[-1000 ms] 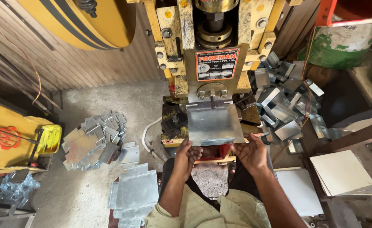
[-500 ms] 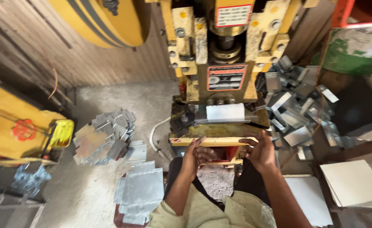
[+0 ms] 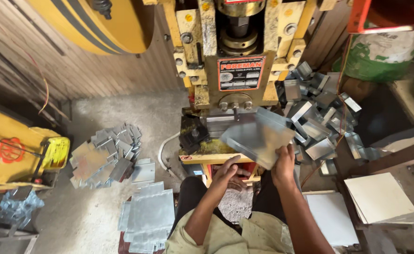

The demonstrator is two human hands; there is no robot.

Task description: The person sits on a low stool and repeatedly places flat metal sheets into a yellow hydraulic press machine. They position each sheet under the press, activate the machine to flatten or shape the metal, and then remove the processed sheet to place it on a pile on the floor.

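My right hand grips a bent grey metal sheet piece by its near edge and holds it lifted in front of the yellow press machine, tilted toward the right; the piece is blurred. My left hand rests below the front edge of the press bed, fingers curled, holding nothing. The press ram stands above the die area.
A heap of bent metal pieces lies right of the press. Flat cut blanks and a stack of flat sheets lie on the floor at left. White boards sit at right. A yellow flywheel is upper left.
The sheet lay in the press under both hands; now my right hand has pulled it out and lifted it to the right, while my left hand has let go.
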